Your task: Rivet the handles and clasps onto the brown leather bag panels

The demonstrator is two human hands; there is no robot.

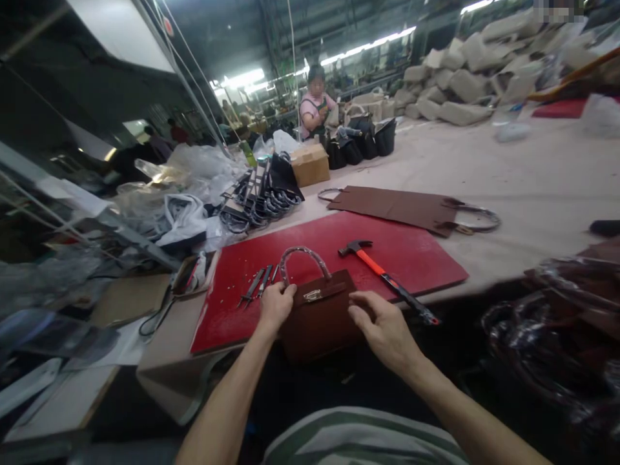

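A brown handbag point(317, 326) with a metal clasp on its front stands at the near edge of a red board point(300, 248). Its upright handle is wrapped in clear plastic. My left hand point(278, 303) pinches the bag's upper left corner, fingertips partly hidden. At the bag's right side my right hand point(382, 323) has thumb and fingers apart, loosely curved; I cannot tell whether it touches the bag. Behind that hand, a claw hammer point(371, 261) with an orange and black handle lies across the board. Several slim metal hand tools point(259, 284) lie left of the bag.
Beyond the board lies a flat brown bag panel point(392, 205) with wrapped handles. Black bag parts point(261, 194) and a cardboard box point(310, 165) stand farther left. A person point(314, 106) works behind black bags. Beige bags point(460, 77) are heaped back right; plastic-wrapped handles point(523, 329) crowd the near right.
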